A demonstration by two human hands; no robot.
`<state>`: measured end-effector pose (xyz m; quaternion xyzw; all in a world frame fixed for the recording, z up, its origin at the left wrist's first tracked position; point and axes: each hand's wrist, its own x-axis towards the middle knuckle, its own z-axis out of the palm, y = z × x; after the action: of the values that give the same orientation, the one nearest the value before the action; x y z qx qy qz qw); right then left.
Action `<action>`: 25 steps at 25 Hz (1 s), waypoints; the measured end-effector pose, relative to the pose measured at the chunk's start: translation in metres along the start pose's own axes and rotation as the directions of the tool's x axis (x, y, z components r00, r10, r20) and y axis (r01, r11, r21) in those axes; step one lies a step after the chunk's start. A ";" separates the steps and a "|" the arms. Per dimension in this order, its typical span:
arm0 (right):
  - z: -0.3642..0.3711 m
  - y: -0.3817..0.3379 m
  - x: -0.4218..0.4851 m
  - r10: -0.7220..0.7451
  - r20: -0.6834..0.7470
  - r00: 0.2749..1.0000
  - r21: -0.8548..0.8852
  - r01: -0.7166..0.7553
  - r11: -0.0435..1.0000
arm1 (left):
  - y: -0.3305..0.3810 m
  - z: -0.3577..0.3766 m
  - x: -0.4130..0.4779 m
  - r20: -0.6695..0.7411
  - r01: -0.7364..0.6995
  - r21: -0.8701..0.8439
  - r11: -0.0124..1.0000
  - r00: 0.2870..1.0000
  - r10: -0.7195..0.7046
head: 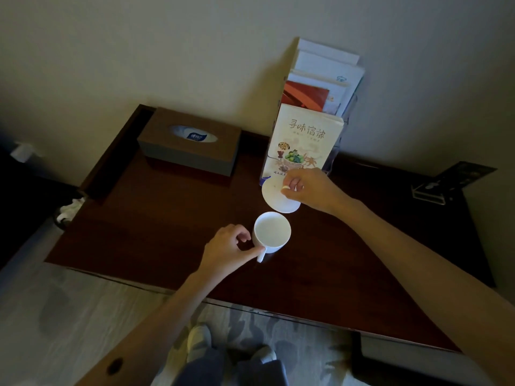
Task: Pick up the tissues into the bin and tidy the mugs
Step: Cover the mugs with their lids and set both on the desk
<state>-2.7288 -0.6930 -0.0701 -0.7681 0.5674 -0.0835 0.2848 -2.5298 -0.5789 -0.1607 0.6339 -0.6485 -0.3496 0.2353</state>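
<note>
A white mug (272,232) stands upright on the dark wooden desk (156,235), its handle pointing toward me. My left hand (230,247) pinches that handle. Just behind the mug, my right hand (308,189) holds a round white lid (276,197) by its small knob, tilted, low over the desk. Crumpled white tissues (72,208) fill a dark bin (60,220) on the floor off the desk's left edge.
A brown tissue box (189,146) sits at the back left of the desk. A clear rack of brochures (309,129) stands against the wall behind the lid. A clear stand with a dark card (446,185) is at the far right.
</note>
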 end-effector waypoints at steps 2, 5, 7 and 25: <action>0.003 0.000 -0.005 -0.016 0.003 1.000 -0.038 0.016 0.999 | -0.005 0.006 0.000 0.025 -0.004 -0.036 0.999 1.000 0.005; 0.011 0.000 -0.012 -0.034 0.049 0.998 -0.130 0.041 0.991 | -0.012 0.010 0.004 0.106 -0.043 -0.120 0.992 0.993 0.056; 0.017 0.000 -0.015 -0.048 0.086 0.995 -0.193 0.064 0.979 | -0.014 0.010 0.006 0.180 -0.013 -0.238 0.971 0.982 0.057; 0.044 -0.009 -0.033 -0.065 0.198 0.978 -0.260 0.117 0.958 | -0.008 0.023 0.001 0.444 0.195 -0.417 0.888 0.896 0.012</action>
<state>-2.7127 -0.6454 -0.0952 -0.8296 0.5080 0.0543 0.2253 -2.5418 -0.5763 -0.1813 0.4984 -0.5539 -0.6336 0.2082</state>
